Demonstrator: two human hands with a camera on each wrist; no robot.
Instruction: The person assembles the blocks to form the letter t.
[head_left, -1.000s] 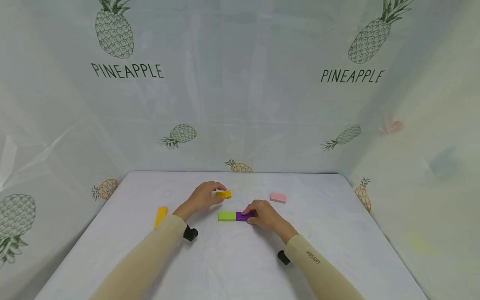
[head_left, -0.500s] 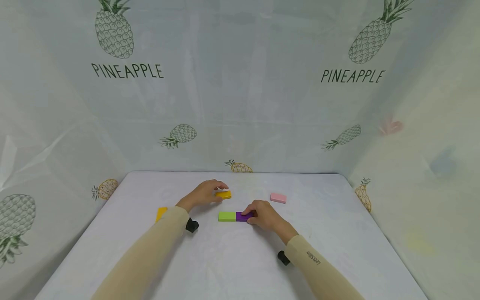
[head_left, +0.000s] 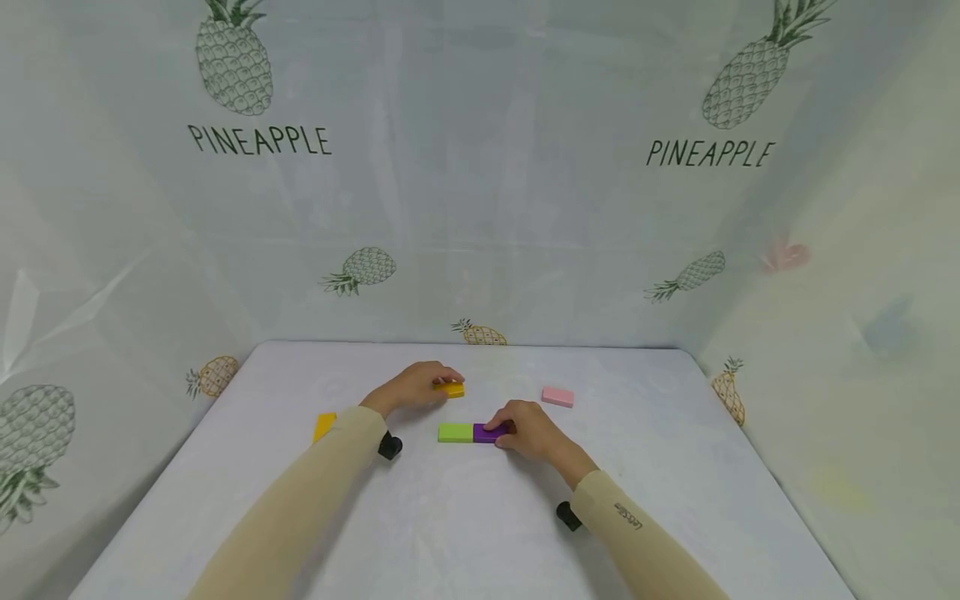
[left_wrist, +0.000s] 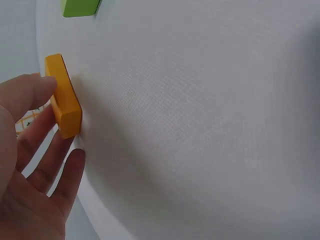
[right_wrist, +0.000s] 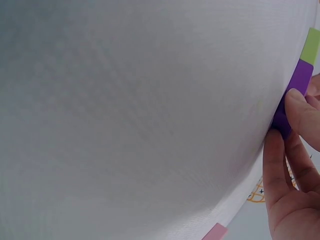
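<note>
Left hand (head_left: 420, 387) pinching an orange-yellow block (left_wrist: 67, 102), right hand (head_left: 530, 431) pinching a purple block (right_wrist: 301, 79)

So the left hand's got thumb on one side of its block and fingers behind, with the nearest visible finger just off the block's end. Can't tell if that block is touching the white surface (head_left: 465, 525). Right hand is a thumb-and-fingers pinch too, on the purple one's free end. Its other end butts up against a green block (head_left: 455, 432), both lying nearer the person than the orange-yellow one.

Readable stuff: the backdrop (head_left: 480, 208) says PINEAPPLE twice, each under a pineapple drawing. Right sleeve (head_left: 645, 542) has small dark lettering, looks like "LetsSlim", but it's too tiny to swear to.
</note>
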